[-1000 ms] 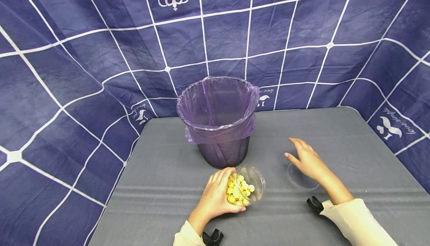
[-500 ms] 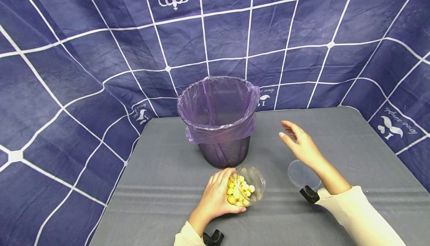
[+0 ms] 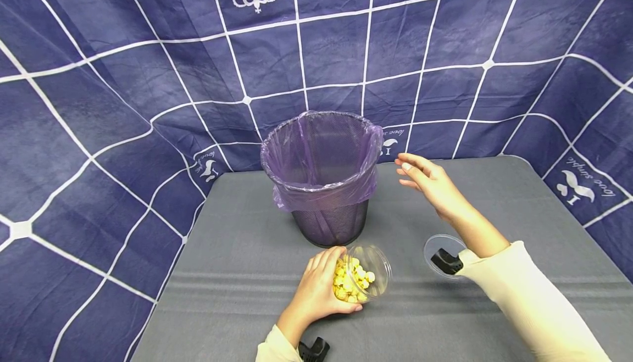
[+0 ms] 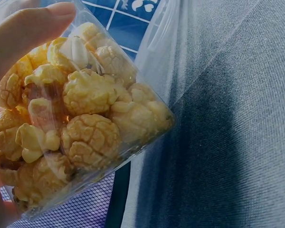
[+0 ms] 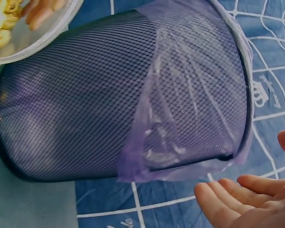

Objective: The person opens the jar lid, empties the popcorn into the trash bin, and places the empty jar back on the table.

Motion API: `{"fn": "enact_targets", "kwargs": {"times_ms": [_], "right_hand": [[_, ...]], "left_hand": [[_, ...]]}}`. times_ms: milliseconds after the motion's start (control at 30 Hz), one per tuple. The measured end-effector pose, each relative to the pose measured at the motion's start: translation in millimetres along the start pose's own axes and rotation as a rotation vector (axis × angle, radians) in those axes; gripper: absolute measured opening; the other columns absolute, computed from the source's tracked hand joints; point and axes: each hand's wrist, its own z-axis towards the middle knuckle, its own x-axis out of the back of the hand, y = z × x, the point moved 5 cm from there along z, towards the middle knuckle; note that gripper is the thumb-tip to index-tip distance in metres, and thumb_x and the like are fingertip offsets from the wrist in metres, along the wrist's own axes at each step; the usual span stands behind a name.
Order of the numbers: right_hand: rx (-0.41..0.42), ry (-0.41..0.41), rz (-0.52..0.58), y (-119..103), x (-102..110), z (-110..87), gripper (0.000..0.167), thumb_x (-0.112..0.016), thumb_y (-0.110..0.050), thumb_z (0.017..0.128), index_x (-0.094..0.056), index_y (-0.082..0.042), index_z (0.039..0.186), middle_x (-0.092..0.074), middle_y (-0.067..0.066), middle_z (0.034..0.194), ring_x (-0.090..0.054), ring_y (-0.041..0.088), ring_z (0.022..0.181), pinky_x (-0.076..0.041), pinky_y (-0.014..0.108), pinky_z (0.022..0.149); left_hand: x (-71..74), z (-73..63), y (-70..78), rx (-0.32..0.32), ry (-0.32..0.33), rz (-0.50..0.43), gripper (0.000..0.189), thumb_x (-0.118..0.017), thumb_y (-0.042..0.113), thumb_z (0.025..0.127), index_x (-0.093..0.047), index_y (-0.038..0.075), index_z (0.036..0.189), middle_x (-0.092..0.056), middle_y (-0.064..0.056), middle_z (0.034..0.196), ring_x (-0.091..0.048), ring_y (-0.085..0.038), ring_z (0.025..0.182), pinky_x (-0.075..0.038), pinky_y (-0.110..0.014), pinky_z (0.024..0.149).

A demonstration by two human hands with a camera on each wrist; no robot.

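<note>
My left hand (image 3: 318, 284) grips a clear plastic jar (image 3: 377, 274) that is tipped toward the right, its uncapped mouth facing away from the palm. Round yellow popcorn (image 3: 349, 284) lies inside; up close in the left wrist view, the popcorn (image 4: 88, 92) is pressed against the clear wall. My right hand (image 3: 435, 189) hovers to the right of the bin, fingers loosely extended and holding nothing. Just behind the jar stands a black mesh trash bin (image 3: 328, 224) with a purple bag (image 3: 323, 200) folded over its rim. In the right wrist view, the fingers (image 5: 216, 202) are close to the bag's edge.
A clear round lid (image 3: 434, 245) lies flat on the grey cloth-covered table (image 3: 237, 241), partly behind the right wrist's black camera (image 3: 447, 262). Blue curtains (image 3: 331, 49) with white grid lines enclose the back and both sides.
My right hand has moved away from the lid, up and leftward toward the bin's right side, uncovering most of the lid. The left hand and the jar stay in place.
</note>
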Motion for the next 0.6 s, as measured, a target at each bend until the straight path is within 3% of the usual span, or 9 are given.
{"fn": "enact_targets", "kwargs": {"times_ms": [200,433,600], "right_hand": [[-0.029,-0.008,0.092,-8,-7,14.2,0.05,-0.043,-0.022,0.095,-0.033,0.011,0.131,-0.038,0.025,0.129,-0.049,0.015,0.106,-0.042,0.029,0.089],[-0.029,-0.021,0.205,-14,-15,28.4,0.05,-0.042,-0.018,0.095,-0.029,0.014,0.132,-0.032,0.028,0.133,-0.039,0.034,0.118,-0.039,0.036,0.092],[-0.063,-0.033,0.259,-14,-20,38.0,0.049,-0.041,-0.018,0.095,-0.029,0.013,0.132,-0.037,0.023,0.13,-0.041,0.03,0.116,-0.038,0.041,0.092]], "left_hand": [[-0.4,-0.3,-0.4,0.005,0.003,-0.01,0.106,-0.079,0.058,0.042,-0.041,0.007,0.127,-0.047,-0.003,0.121,-0.043,-0.018,0.112,-0.036,-0.034,0.091],[-0.8,-1.1,-1.5,0.01,-0.001,-0.002,0.105,-0.077,0.061,0.043,-0.04,0.008,0.127,-0.047,-0.002,0.121,-0.043,-0.018,0.112,-0.036,-0.034,0.091],[-1.2,-1.8,-1.1,0.007,0.003,-0.002,0.106,-0.077,0.061,0.043,-0.041,0.007,0.127,-0.047,-0.003,0.121,-0.044,-0.019,0.111,-0.037,-0.034,0.091]]}}
